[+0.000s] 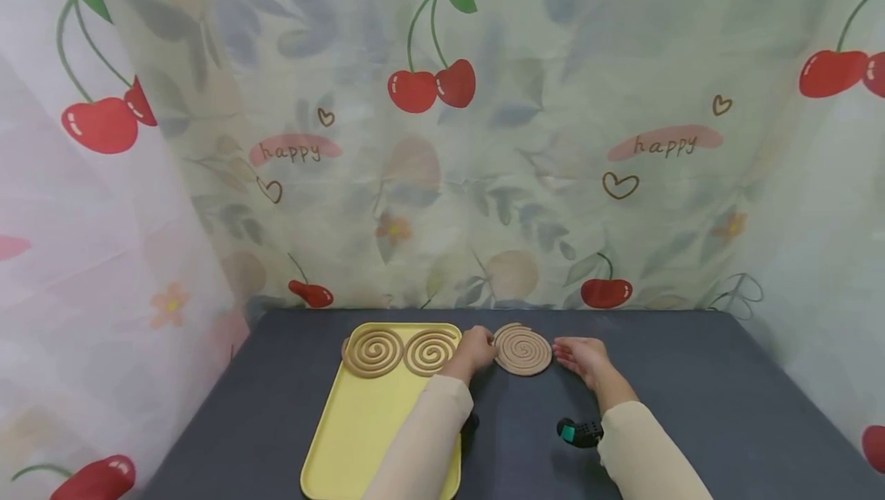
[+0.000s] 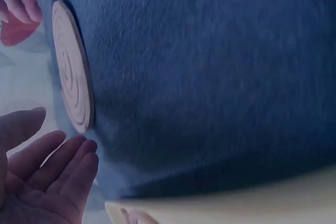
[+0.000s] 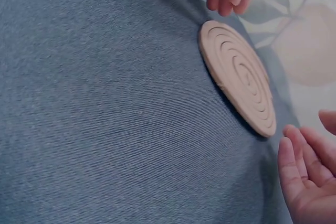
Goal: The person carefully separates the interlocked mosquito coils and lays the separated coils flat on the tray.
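Note:
A tightly wound tan mosquito coil (image 1: 523, 349) lies flat on the dark table, between my two hands. My left hand (image 1: 475, 350) is at the coil's left side, beside the tray; in the left wrist view its extended fingers (image 2: 79, 177) come close to the coil's edge. On the other side is my right hand (image 1: 584, 358), its fingers (image 3: 296, 166) loosely extended toward the coil's rim. Neither hand grips anything. Whether any fingertip touches the rim, I cannot tell. Looser-wound coils, one at the left (image 1: 373, 352) and one at the right (image 1: 430, 352), sit at the tray's far end.
The yellow tray (image 1: 373, 438) lies left of centre, with a low raised rim. Its left coil reaches over the rim. Dark cloth-like table surface (image 1: 691, 408) extends to the right. A patterned curtain (image 1: 442, 177) rises behind the table's back edge.

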`<state>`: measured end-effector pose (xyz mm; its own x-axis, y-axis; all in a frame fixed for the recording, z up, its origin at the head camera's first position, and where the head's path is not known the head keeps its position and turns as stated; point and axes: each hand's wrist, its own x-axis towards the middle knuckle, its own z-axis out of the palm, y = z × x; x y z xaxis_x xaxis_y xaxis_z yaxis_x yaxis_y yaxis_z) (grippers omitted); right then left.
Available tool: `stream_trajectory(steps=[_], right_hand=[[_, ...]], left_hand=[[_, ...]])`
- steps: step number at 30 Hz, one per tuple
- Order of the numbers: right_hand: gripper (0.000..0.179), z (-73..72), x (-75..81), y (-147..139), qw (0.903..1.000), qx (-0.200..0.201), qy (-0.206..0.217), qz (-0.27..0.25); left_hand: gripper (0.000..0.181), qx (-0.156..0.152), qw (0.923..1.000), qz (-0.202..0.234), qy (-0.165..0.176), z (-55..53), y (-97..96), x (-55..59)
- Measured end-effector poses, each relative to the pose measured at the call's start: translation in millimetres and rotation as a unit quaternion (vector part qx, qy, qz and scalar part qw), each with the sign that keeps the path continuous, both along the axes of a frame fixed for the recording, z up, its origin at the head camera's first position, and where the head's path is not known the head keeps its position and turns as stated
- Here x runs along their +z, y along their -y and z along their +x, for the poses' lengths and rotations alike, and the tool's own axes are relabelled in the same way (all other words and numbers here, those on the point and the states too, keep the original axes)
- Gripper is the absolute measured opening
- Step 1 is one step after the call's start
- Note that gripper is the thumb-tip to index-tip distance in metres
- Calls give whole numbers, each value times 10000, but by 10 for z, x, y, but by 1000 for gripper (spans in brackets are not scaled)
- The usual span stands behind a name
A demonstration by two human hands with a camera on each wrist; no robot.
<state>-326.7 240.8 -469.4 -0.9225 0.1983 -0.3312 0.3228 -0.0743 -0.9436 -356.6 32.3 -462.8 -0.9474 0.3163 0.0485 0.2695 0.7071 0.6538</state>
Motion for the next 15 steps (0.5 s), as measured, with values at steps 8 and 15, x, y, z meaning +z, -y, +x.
stream_trajectory(steps=[8,15], right_hand=[[38,23,-128,4,10000,13,-10,55],[39,-8,-174,15,9998,143,74,102]], left_hand=[[30,155,9997,165,72,-24,-63,-156],[33,310,9982,284,433,40,-124,-107]])
